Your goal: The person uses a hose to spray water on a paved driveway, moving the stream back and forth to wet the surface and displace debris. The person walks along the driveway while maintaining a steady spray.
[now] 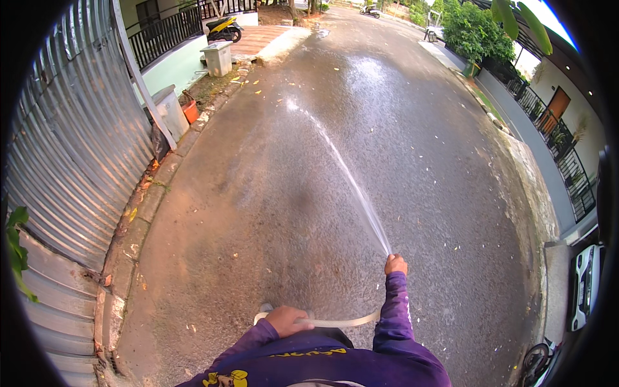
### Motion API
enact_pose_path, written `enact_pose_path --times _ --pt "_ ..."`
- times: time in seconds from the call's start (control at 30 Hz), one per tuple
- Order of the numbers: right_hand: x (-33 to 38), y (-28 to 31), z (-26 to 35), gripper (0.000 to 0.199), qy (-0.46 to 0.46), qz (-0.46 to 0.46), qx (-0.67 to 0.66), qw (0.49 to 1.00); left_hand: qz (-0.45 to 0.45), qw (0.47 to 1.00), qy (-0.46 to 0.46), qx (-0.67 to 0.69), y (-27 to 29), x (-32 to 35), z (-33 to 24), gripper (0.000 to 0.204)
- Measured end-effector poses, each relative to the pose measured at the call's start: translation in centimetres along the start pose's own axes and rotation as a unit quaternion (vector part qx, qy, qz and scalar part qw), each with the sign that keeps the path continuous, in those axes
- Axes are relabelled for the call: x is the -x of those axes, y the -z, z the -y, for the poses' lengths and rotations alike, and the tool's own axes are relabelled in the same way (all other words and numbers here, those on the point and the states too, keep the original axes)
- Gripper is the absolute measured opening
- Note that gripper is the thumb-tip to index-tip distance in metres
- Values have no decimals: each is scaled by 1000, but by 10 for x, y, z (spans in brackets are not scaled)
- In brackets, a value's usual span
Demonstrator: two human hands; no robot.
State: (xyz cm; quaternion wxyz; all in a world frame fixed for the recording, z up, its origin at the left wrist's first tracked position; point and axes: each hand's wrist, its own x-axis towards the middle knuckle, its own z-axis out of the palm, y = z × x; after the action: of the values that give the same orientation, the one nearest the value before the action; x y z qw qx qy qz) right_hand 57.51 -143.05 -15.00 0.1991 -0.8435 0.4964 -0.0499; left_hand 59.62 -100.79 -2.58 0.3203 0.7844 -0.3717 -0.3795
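The right hand [396, 264], low and right of centre, is clenched on the hose [342, 320] end, jet [342, 169] arcing to the upper-middle road [400, 148]. The left hand [287, 320] grips the hose near the bottom centre. I'd keep the thumb pressed firmly and sweep slowly across.

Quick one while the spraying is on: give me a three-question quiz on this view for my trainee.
1. True or false: the right hand grips the hose at its spraying end.
2. Where does the water jet land? A) on the corrugated metal fence B) on the road ahead, toward the left C) on the white car
3. Fill in: the left hand holds the hose close to the person's ____.

Key: 1 true; 2 B; 3 body.
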Motion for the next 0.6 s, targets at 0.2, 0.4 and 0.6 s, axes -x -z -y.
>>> enact_pose_path --times 0.2,0.4,0.6 --pt "-12 12 11 41 -8 -17 -9 1000 -6 1000 -7 -9 0 -3 -2 48" --pt "-24 28 21 42 -30 -34 -6 999 -12 1000 -15 -9 -1 -7 -5 45" --pt "-32 41 36 40 24 -61 -20 998 -16 999 -23 -16 -3 -13 -7 44"
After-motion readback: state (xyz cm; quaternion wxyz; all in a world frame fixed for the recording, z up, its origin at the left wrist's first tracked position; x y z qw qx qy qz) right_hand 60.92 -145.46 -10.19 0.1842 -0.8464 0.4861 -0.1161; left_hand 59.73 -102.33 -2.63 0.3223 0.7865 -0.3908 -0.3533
